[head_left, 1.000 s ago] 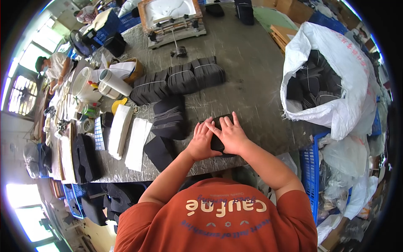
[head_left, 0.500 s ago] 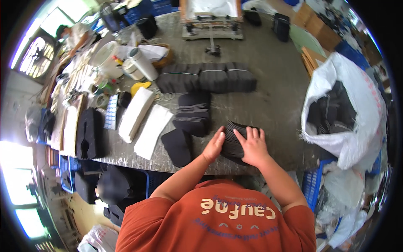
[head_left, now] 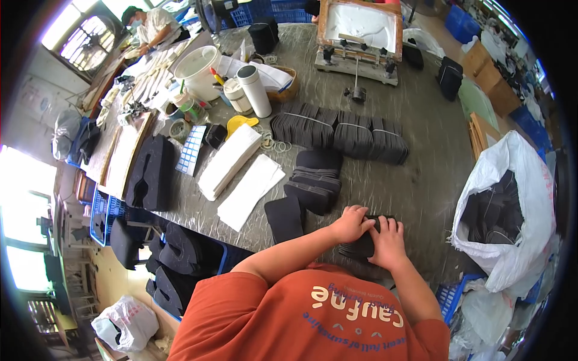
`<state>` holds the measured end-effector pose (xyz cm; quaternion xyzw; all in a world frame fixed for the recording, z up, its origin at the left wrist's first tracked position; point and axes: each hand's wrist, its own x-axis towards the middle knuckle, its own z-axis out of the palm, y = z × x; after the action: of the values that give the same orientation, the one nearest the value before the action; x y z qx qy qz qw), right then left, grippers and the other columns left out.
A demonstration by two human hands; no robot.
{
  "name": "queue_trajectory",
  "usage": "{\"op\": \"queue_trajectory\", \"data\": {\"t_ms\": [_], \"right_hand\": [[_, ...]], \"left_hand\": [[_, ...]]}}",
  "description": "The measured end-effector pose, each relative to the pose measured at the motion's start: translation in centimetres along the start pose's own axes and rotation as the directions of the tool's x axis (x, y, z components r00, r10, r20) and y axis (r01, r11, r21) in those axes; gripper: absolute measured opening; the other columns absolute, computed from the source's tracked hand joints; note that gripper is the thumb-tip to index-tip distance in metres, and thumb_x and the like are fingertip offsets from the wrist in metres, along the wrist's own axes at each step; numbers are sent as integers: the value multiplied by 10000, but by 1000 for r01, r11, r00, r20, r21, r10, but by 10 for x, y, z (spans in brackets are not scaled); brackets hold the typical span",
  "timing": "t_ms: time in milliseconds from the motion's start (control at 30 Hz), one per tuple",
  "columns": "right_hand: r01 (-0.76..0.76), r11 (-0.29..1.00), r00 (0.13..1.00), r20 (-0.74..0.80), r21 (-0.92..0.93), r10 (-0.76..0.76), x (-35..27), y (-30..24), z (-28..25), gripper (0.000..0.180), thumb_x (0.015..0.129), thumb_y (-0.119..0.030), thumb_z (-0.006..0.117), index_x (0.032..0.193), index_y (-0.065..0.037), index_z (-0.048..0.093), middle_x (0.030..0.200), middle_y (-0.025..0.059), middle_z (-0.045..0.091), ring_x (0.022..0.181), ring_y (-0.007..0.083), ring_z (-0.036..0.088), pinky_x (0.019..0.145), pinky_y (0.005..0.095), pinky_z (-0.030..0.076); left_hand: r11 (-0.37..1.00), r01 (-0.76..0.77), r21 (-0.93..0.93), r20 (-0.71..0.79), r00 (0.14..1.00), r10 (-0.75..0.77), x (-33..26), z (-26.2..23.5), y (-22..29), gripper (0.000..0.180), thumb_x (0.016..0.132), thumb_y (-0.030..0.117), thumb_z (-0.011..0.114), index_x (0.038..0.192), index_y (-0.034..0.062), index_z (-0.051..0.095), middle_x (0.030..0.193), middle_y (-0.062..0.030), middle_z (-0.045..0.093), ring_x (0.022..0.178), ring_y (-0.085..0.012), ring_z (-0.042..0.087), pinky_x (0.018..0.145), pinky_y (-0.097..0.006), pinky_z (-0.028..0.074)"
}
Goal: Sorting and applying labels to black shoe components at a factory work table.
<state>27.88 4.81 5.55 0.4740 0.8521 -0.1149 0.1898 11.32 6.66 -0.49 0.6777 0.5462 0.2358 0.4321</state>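
A stack of thin black pads [head_left: 359, 247] stands at the table's near edge, partly hidden by my hands. My left hand [head_left: 351, 224] is curled over its far left side, fingers bent. My right hand [head_left: 388, 243] wraps its right side, fingers over the top and thumb toward my left hand. Just left of them lie a fanned pile of black pads [head_left: 314, 180] and a flat group of black pads [head_left: 284, 220]. Beyond, a long row of black pads [head_left: 307, 125] stands on edge, bound in bundles with pale bands.
White folded cloths [head_left: 232, 162] lie to the left, near a white tumbler [head_left: 254, 93] and a white bucket [head_left: 198, 71]. A wood-framed screen [head_left: 361, 27] is at the far side. A white sack [head_left: 524, 156] of black pieces stands at right. A co-worker [head_left: 156, 30] sits far left.
My view has tilted and shifted left. The pads between my hands, spread with their edges showing before, are now squeezed closer together. My left hand has moved from their left side over their far side.
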Motion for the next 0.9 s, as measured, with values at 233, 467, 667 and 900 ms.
{"op": "queue_trajectory", "data": {"t_ms": [233, 467, 667, 900], "right_hand": [[206, -168, 971, -179, 964, 160, -20, 46, -18, 1214, 464, -87, 831, 1482, -80, 168, 1362, 129, 453, 1237, 310, 457, 1067, 368, 338], [274, -678, 961, -226, 683, 160, -15, 42, 1, 990, 509, -107, 813, 1389, -8, 370, 1383, 125, 457, 1250, 247, 475, 1071, 370, 338], [260, -597, 953, -300, 759, 35, 32, 27, -48, 1012, 511, -125, 820, 1399, -7, 349, 1390, 133, 445, 1262, 254, 460, 1076, 371, 328], [283, -477, 922, -373, 832, -104, 33, 12, -73, 1039, 513, -146, 829, 1411, -6, 325, 1398, 143, 432, 1275, 263, 442, 1082, 372, 317]], "left_hand": [[844, 449, 295, -611, 767, -194, 29, -195, -93, 158, 832, 88, 518, 897, 13, 641, 905, -216, 635, 900, -369, 618, 789, -450, 492], [730, 537, 422, -500, 810, -307, 50, -220, -192, 160, 824, 162, 565, 896, 54, 659, 973, -184, 637, 917, -354, 623, 793, -454, 496], [712, 527, 464, -505, 817, -276, 38, -223, -198, 144, 863, 158, 535, 955, 82, 617, 1012, -141, 621, 934, -338, 622, 786, -443, 499], [825, 311, 473, -671, 733, 109, 18, -224, -178, 81, 845, 96, 543, 914, 65, 572, 906, -141, 614, 840, -377, 588, 735, -469, 469]]}}
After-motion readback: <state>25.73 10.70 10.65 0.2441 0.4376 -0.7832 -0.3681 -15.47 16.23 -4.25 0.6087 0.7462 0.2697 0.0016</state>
